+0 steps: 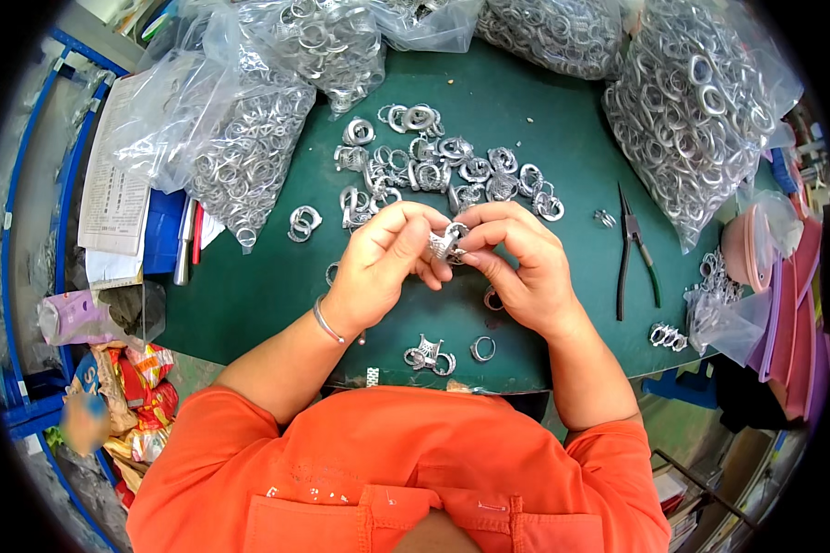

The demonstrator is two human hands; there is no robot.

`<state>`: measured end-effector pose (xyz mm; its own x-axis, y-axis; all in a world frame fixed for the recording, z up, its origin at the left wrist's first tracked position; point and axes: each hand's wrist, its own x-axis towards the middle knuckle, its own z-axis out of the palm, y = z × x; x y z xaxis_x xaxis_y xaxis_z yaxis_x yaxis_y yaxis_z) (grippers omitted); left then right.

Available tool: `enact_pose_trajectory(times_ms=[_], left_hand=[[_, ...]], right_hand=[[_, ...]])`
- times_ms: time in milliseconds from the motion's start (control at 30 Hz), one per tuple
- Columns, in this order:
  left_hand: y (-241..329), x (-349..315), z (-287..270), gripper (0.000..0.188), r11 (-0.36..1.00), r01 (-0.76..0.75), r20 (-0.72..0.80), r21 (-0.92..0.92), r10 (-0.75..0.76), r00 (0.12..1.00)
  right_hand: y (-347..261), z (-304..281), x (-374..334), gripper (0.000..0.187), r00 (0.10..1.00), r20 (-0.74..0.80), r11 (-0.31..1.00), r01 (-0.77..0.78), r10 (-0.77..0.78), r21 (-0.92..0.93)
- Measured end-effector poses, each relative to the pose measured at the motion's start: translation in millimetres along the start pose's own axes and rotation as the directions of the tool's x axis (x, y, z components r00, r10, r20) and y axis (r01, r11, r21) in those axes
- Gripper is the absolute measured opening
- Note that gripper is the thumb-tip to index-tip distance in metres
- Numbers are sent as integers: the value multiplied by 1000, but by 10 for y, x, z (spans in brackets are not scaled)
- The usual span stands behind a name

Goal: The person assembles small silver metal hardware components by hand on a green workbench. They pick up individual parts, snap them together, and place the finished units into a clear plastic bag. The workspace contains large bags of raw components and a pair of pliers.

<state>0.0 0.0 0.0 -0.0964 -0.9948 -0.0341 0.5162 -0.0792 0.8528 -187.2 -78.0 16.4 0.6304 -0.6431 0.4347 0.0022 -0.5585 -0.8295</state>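
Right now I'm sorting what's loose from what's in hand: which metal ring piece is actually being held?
The small silver piece pinched between the left hand and right hand; all other ring pieces lie on the green table or in bags.

Your lighting's bright and even, with only soft shadows under your hands (461, 253). The plastic bags (692, 101) beyond them glare a bit. Fisheye bends everything outward into black, blurry corners.
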Motion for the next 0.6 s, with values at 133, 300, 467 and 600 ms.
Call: enact_pose_trajectory(times_ms=[133, 300, 467, 600], left_hand=[[21, 7, 94, 28, 989, -23, -51, 145, 30, 998], [23, 3, 180, 34, 984, -121, -100, 129, 135, 986], [22, -1, 106, 38, 976, -71, -53, 205, 84, 995], [35, -11, 152, 32, 955, -27, -87, 295, 55, 995]], right_hand=[[-31, -14, -26, 14, 994, 3, 992, -105, 105, 69], [-74, 13, 0, 13, 998, -35, 998, -61, 61, 11], [6, 23, -9, 12, 996, -14, 991, -88, 90, 102], [44, 49, -42, 10, 984, -52, 978, -161, 169, 129]])
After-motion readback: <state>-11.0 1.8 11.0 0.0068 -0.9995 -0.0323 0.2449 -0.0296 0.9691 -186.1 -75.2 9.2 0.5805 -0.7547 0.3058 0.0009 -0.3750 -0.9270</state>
